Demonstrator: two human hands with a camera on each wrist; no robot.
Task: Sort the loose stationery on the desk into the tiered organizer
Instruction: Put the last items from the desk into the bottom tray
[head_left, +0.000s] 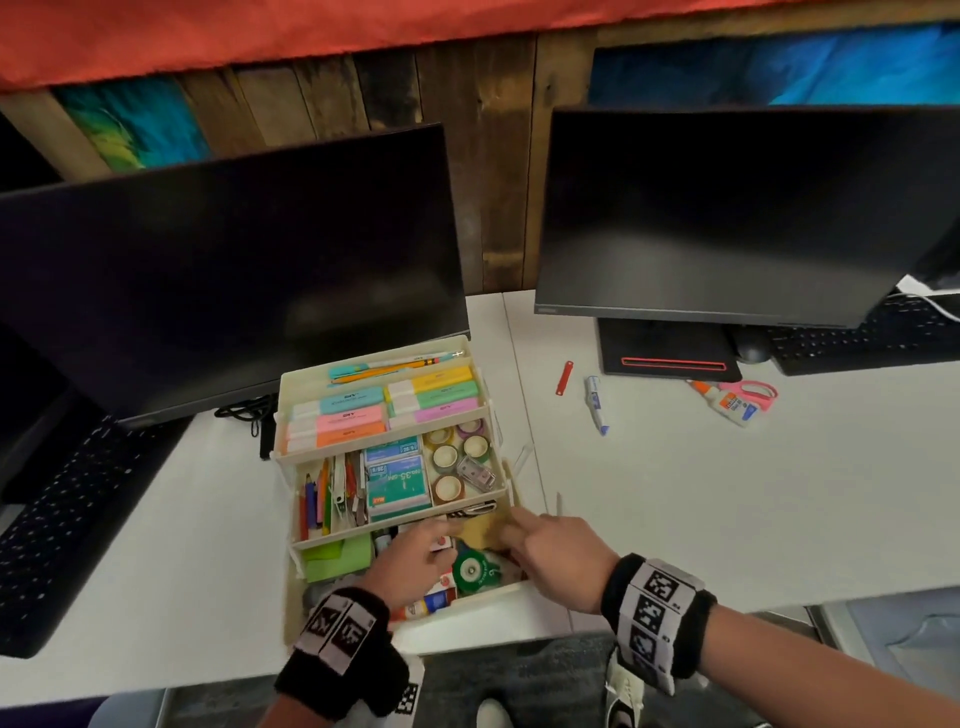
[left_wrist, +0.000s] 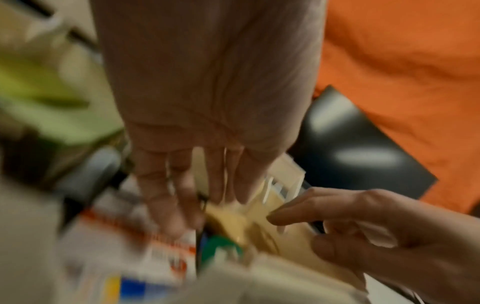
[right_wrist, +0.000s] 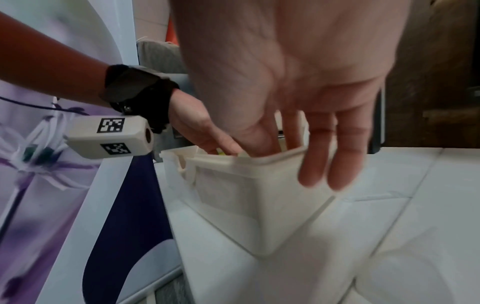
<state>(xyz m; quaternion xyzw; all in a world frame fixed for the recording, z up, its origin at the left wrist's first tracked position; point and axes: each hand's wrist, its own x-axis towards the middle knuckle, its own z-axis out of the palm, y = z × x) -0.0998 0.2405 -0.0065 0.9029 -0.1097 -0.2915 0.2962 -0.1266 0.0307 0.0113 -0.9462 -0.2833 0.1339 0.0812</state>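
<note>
The cream tiered organizer (head_left: 385, 442) stands open on the white desk, its three tiers stepped toward me. Both hands reach into the bottom tier. My left hand (head_left: 431, 543) lies with fairly straight fingers (left_wrist: 182, 197) on the items there, touching a yellow pad (left_wrist: 233, 220). My right hand (head_left: 517, 530) has straight fingers (right_wrist: 319, 160) at the tier's right corner (right_wrist: 233, 195), some inside the wall and some outside, one fingertip on the yellow pad (head_left: 480, 526). A green tape dispenser (head_left: 472, 571) sits between the hands. The wrist views are blurred.
Loose on the desk to the right lie a red clip (head_left: 564, 378), a correction pen (head_left: 596, 404), a glue bottle (head_left: 728, 405) and pink scissors (head_left: 757, 389). Two dark monitors (head_left: 234, 280) stand behind, with keyboards at the far left and far right.
</note>
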